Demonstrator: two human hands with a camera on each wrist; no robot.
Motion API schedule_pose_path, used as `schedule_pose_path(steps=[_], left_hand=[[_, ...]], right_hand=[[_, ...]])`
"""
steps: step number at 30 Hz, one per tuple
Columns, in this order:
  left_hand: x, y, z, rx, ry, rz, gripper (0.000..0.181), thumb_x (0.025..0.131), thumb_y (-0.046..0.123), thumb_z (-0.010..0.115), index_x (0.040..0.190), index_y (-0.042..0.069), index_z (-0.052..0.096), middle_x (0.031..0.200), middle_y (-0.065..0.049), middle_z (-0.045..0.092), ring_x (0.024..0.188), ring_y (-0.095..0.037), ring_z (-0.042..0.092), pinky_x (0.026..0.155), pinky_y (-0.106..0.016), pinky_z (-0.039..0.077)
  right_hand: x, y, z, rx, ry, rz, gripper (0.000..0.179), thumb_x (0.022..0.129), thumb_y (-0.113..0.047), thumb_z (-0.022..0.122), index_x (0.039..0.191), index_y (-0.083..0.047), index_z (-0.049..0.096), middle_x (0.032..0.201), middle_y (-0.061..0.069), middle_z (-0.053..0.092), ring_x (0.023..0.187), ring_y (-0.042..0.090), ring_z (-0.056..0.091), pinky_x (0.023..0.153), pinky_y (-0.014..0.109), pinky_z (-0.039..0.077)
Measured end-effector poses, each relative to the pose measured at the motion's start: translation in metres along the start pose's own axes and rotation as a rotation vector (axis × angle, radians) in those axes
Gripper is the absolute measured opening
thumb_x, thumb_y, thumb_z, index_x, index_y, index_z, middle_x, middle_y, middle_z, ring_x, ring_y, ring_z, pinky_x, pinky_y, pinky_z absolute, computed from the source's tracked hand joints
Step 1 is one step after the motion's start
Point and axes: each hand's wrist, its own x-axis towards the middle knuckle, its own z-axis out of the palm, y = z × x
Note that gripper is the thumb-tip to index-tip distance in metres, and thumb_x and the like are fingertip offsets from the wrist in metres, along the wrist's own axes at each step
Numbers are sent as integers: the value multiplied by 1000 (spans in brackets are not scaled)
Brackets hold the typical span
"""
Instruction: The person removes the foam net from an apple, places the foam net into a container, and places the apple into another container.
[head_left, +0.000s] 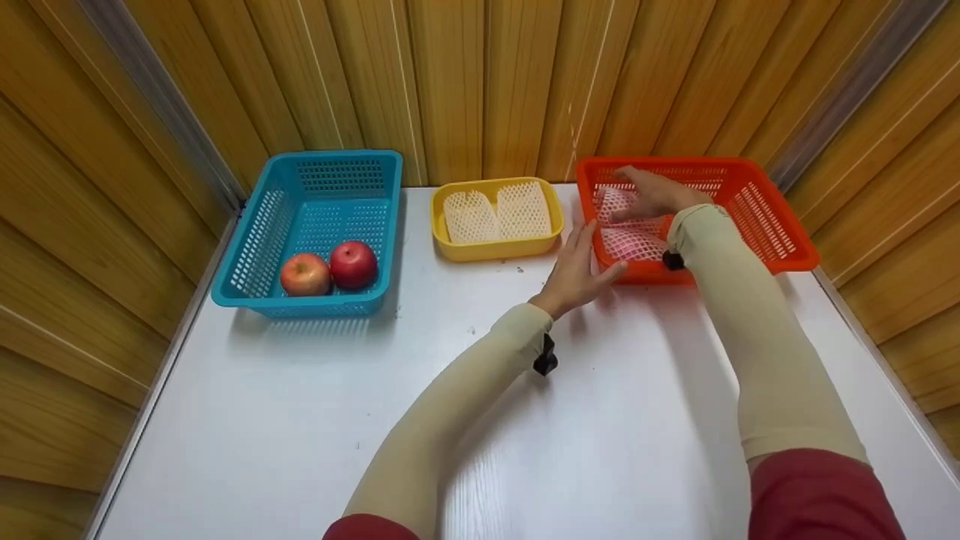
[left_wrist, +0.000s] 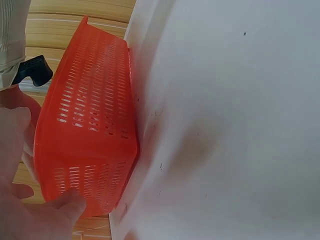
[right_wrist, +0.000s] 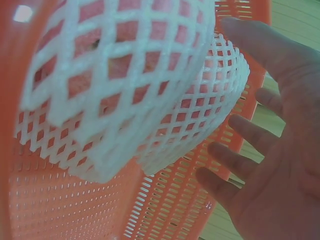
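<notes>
Two apples in white foam nets sit at the left end of the orange basket [head_left: 780, 232]; in the right wrist view the nearer netted apple [right_wrist: 125, 65] partly covers the farther netted apple [right_wrist: 205, 95]. Over them my right hand [head_left: 654, 193] reaches in with spread fingers, holding nothing. My left hand [head_left: 576, 274] is at the basket's near left corner, thumb and fingers apart; the left wrist view shows its thumb close against the basket's wall [left_wrist: 90, 95]. Whether it touches the wall I cannot tell.
In the blue basket [head_left: 315, 180] at the left lie a paler apple [head_left: 305, 274] and a red apple [head_left: 353, 265]. Between the baskets, a yellow tray [head_left: 495, 250] holds two flat white foam nets [head_left: 523, 211]. Wood-patterned walls [head_left: 450, 82] border the white table [head_left: 300, 420].
</notes>
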Motion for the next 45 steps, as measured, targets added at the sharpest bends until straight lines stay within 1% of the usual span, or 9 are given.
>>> schedule_pose_path(steps=[8, 15, 23, 26, 31, 36, 39, 42, 45], left_hand=[[2, -11, 3, -15, 54, 12, 81, 98, 45, 67, 162, 11, 30, 171, -11, 18, 155, -27, 23, 122, -39, 28], [4, -15, 2, -48, 55, 4, 82, 98, 45, 68, 162, 11, 29, 171, -10, 16, 155, -27, 25, 120, -36, 30], [2, -13, 5, -11, 31, -11, 83, 98, 49, 65, 163, 13, 28, 172, -7, 13, 155, -25, 23, 121, -37, 28], [2, -12, 6, -1, 31, -7, 82, 98, 48, 65, 163, 13, 28, 172, -7, 14, 155, -24, 24, 121, -37, 28], [2, -8, 7, 11, 23, -6, 82, 98, 50, 64, 163, 14, 28, 172, -7, 14, 154, -22, 25, 122, -35, 27], [3, -6, 9, 7, 15, -11, 82, 98, 51, 64, 163, 15, 28, 172, -6, 14, 155, -20, 23, 122, -34, 25], [4, -5, 9, 8, 12, -28, 82, 98, 53, 64, 163, 17, 28, 172, -4, 14, 155, -19, 22, 122, -34, 26], [4, -5, 9, 0, 11, -30, 82, 97, 53, 64, 163, 18, 29, 172, -3, 13, 155, -19, 22, 122, -35, 26], [5, -5, 8, -9, 14, -28, 83, 97, 53, 65, 163, 18, 29, 172, -2, 13, 155, -18, 22, 122, -34, 25]], right_hand=[[8, 0, 4, 11, -36, 28, 104, 88, -47, 79, 165, -22, 14, 168, 17, 20, 150, 48, 21, 111, 76, 23], [13, -4, 2, 0, -53, 19, 102, 90, -46, 77, 165, -21, 13, 169, 18, 17, 151, 49, 19, 111, 77, 22], [14, -4, -1, -39, -130, 133, 99, 89, -54, 75, 164, -24, 17, 165, 25, 19, 145, 55, 21, 106, 82, 22], [13, -4, -4, -69, -157, 142, 96, 89, -54, 75, 163, -22, 22, 163, 26, 22, 143, 55, 24, 105, 82, 24], [10, -2, -10, -72, -191, 184, 99, 88, -53, 76, 164, -21, 22, 163, 28, 22, 142, 56, 23, 103, 83, 24], [9, -2, -11, -99, -198, 211, 102, 87, -55, 77, 165, -22, 19, 164, 28, 20, 142, 57, 21, 102, 84, 23], [9, -7, -10, -123, -192, 194, 102, 87, -53, 77, 165, -22, 19, 164, 28, 20, 142, 58, 21, 101, 85, 24], [6, -12, -8, -109, -177, 221, 102, 87, -51, 77, 166, -27, 17, 165, 27, 17, 142, 57, 22, 99, 84, 28], [3, -16, -8, -109, -160, 236, 102, 87, -51, 78, 166, -30, 16, 164, 27, 19, 138, 56, 28, 97, 82, 35]])
